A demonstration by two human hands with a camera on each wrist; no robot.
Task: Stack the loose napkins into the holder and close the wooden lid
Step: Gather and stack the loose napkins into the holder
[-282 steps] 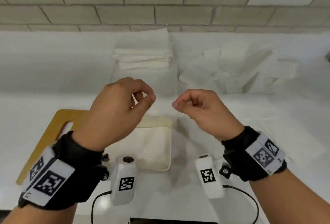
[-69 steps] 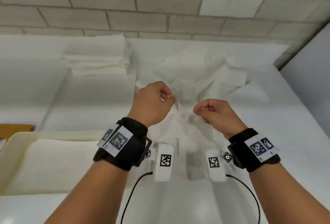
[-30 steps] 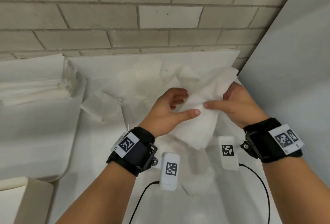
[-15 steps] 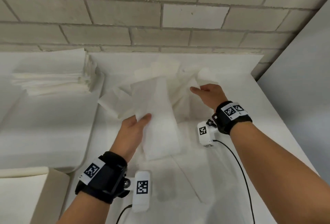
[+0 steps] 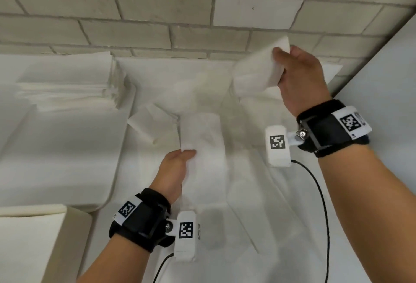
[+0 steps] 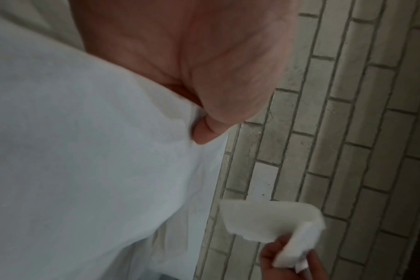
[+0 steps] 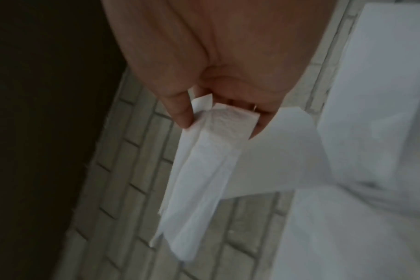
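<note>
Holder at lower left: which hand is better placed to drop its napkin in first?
Probably left. The left hand grips a napkin nearer the holder; the right hand holds its napkin high by the wall.

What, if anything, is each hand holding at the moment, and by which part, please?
The left hand pinches a folded napkin at its near end. The right hand grips another napkin by its far end.
</note>
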